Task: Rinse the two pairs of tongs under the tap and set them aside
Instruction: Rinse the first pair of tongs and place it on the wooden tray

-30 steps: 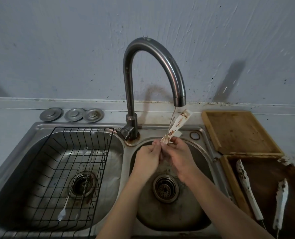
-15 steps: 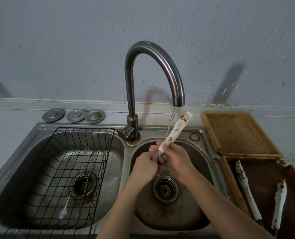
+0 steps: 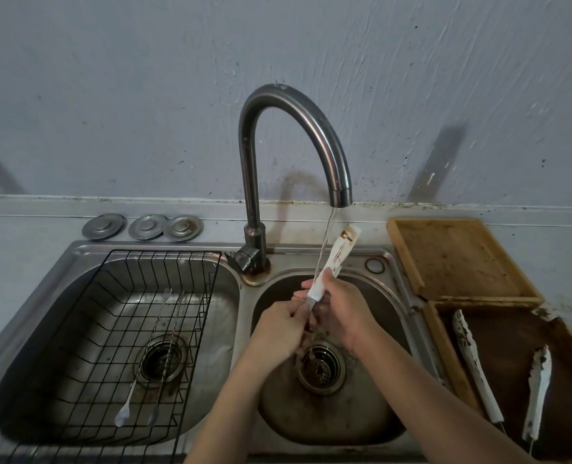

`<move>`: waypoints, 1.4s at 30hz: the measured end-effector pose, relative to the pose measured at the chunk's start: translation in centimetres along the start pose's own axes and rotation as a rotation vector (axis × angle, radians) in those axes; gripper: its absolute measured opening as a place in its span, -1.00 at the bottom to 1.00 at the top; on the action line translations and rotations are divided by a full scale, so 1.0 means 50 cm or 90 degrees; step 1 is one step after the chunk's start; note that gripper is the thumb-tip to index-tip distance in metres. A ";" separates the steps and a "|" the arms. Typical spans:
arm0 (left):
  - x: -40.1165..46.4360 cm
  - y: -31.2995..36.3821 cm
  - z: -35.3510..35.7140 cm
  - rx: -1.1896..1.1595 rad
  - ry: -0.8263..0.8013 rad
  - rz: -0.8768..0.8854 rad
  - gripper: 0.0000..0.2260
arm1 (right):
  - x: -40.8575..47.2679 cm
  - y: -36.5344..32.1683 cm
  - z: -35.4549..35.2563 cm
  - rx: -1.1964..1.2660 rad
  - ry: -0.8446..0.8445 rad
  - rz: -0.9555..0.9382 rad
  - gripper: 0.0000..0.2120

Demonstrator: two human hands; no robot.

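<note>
A: Head view, the only one. Both hands are over the right basin of the sink [image 3: 391,262]. The right hand [image 3: 345,309] is curled round the lower part of the white tongs [image 3: 336,256], and the left hand [image 3: 278,324] pinches them near the bottom end. Their stained tip points up beside the stream from the tap [image 3: 311,128].

B: So what goes wrong?

A: Wet handles slip. If either grip loosens, I'd expect the tongs to drop toward the drain [image 3: 319,366]. The brown stain sits high, and the water seems to run past it, though the thin stream is hard to follow. It may stay dirty.

B: And the second pair?

A: It lies unwashed on the dark tray [image 3: 512,333] on the bench, two white arms [image 3: 472,360] apart. Splashing could also reach the wooden board [image 3: 452,256].
</note>
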State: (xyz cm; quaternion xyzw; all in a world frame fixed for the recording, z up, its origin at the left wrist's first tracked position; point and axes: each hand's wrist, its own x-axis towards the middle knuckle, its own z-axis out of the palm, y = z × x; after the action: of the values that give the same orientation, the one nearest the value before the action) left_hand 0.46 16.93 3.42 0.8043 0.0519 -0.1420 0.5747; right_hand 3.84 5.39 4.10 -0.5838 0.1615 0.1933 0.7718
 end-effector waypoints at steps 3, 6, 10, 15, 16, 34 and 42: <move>-0.011 0.001 0.003 0.022 -0.009 0.005 -0.63 | 0.002 0.006 -0.004 -0.009 -0.028 0.008 -0.58; -0.010 -0.003 -0.006 -0.014 -0.002 -0.016 -0.60 | 0.001 0.007 -0.007 0.051 -0.085 -0.014 -0.77; -0.010 0.001 -0.002 0.015 -0.013 -0.013 -0.63 | 0.011 0.000 -0.004 0.127 0.040 0.011 -0.76; -0.015 -0.002 0.006 0.053 -0.018 -0.015 -0.64 | 0.011 0.012 -0.007 0.136 0.044 0.021 -0.62; -0.013 -0.002 0.003 0.042 -0.011 -0.016 -0.64 | 0.009 0.015 -0.007 0.128 0.006 0.003 -0.68; 0.029 0.011 0.009 -0.517 -0.010 -0.074 -0.78 | -0.022 -0.010 -0.025 -0.510 -0.018 -0.156 -0.73; 0.041 0.003 0.045 -0.588 0.066 -0.180 -0.83 | -0.036 -0.010 -0.065 -0.710 0.005 -0.174 -0.63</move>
State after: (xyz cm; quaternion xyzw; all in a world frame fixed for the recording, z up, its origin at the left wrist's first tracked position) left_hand 2.09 14.60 2.26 0.4561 0.2469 -0.1404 0.8434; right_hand 2.43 1.94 4.49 -0.9188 -0.0390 0.1460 0.3646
